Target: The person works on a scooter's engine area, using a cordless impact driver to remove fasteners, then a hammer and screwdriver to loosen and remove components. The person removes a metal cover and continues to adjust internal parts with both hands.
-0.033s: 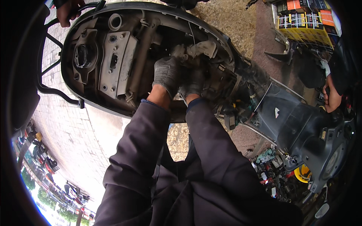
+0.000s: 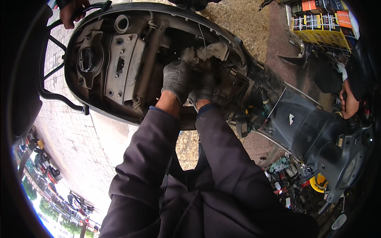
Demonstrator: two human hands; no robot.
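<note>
Both my hands reach into the open body of a dark scooter point(image 2: 145, 113) with its seat off. My left hand point(image 2: 177, 77), in a grey knit glove, is closed inside the dark cavity; what its curled fingers hold is hidden. Right beside it, my right hand point(image 2: 202, 87), gloved too, sits lower in the shadow with its fingers out of sight. Just beyond them lie a dusty metal part point(image 2: 190, 53) and a pale, dirty curved piece point(image 2: 214, 50). A dusty metal plate point(image 2: 121, 65) with bolts and holes is fixed to the left of my hands.
Another person's hand point(image 2: 72, 14) is by the black rear rack point(image 2: 45, 95). At right is a co-worker's bare hand point(image 2: 350, 101), near the scooter's front panel point(image 2: 295, 115). Stacked boxes point(image 2: 319, 23) stand far right. Loose tools and parts point(image 2: 291, 182) lie under the handlebar.
My left hand has shifted very slightly toward me and to the right. Otherwise the scene looks the same.
</note>
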